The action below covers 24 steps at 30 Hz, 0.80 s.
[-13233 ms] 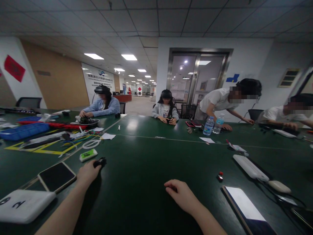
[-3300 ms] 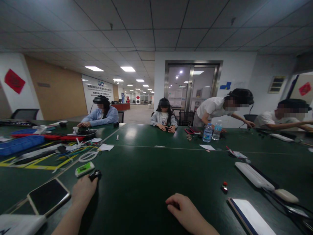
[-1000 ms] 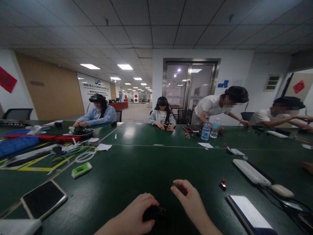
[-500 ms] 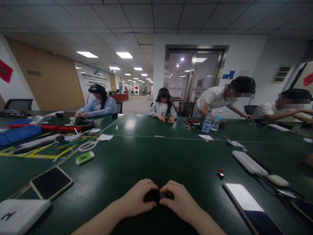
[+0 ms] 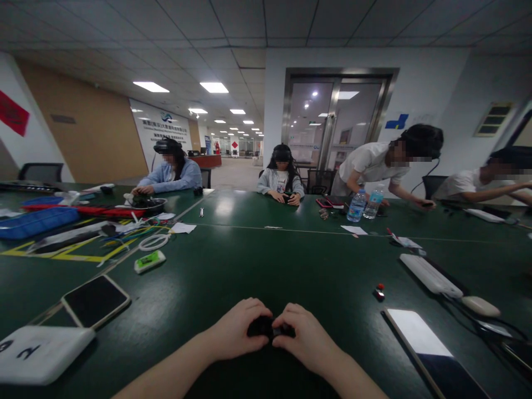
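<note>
Low in the middle of the view, my left hand [image 5: 239, 330] curls its fingers and thumb round a small black object [image 5: 260, 327]. My right hand [image 5: 305, 337] faces it, thumb and fingers pinched on the right end of the same dark thing. The fingertips of both hands nearly meet. Most of the black object is hidden by the fingers, and its shape is too dark to make out. Both hands are just over the dark green table [image 5: 233, 266].
At the right lie a large phone [image 5: 424, 338], a white power bank [image 5: 430, 275] and a small red and black item [image 5: 379, 292]. On the left are another phone [image 5: 96, 300], a white box [image 5: 45, 354] and a green-labelled item [image 5: 149, 261]. Several people sit or lean across the table.
The camera view has shifted slightly, so the table items appear a little to the right and higher. Both hands keep their hold on the black object.
</note>
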{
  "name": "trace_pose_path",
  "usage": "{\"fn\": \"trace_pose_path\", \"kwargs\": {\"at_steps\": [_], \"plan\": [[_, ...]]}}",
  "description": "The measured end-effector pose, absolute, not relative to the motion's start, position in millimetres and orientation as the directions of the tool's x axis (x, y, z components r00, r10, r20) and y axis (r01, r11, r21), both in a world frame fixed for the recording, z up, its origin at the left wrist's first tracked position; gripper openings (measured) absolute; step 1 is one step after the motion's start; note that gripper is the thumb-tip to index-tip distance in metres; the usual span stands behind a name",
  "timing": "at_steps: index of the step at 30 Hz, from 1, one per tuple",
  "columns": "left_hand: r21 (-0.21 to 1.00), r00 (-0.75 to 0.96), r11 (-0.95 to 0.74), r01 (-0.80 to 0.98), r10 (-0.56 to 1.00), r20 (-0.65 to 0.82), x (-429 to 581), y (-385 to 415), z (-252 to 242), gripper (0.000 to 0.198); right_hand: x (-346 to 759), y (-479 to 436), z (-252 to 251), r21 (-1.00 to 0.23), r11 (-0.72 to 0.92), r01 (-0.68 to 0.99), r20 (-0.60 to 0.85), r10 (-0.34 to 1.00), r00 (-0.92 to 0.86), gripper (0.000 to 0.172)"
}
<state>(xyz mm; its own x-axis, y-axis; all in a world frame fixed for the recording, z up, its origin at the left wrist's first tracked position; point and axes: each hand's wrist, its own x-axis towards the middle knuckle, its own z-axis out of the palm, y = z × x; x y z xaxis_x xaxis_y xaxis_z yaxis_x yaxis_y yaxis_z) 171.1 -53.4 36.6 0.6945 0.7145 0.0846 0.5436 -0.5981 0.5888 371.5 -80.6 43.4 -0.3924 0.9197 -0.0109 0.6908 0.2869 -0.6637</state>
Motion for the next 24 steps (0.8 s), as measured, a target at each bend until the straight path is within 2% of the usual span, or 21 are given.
{"fn": "trace_pose_path", "kwargs": {"at_steps": [6, 11, 14, 19, 22, 24], "plan": [[0.58, 0.683, -0.597, 0.555, 0.724, 0.092, 171, -53, 38, 0.033, 375, -78, 41, -0.644, 0.284, 0.71, -0.044, 0.913, -0.406, 0.018], [0.57, 0.607, -0.548, 0.613, 0.788, 0.105, 159, -40, 33, 0.033, 381, -75, 34, -0.708, 0.258, 0.657, 0.007, 0.933, -0.359, 0.04], [0.563, 0.508, -0.477, 0.675, 0.854, 0.113, 141, -26, 29, 0.033, 387, -72, 29, -0.741, 0.219, 0.635, 0.011, 0.949, -0.315, 0.039], [0.527, 0.182, -0.222, 0.82, 0.975, 0.126, 96, 3, 21, 0.038, 398, -66, 25, -0.774, 0.177, 0.608, 0.017, 0.965, -0.26, 0.03], [0.437, -0.158, 0.09, 0.895, 0.98, 0.121, 62, 18, 17, 0.041, 403, -62, 24, -0.771, 0.17, 0.613, 0.024, 0.971, -0.239, 0.029], [0.41, -0.339, 0.268, 0.872, 0.934, 0.11, 41, 23, 16, 0.048, 405, -61, 24, -0.757, 0.148, 0.637, 0.01, 0.977, -0.214, 0.028]]}}
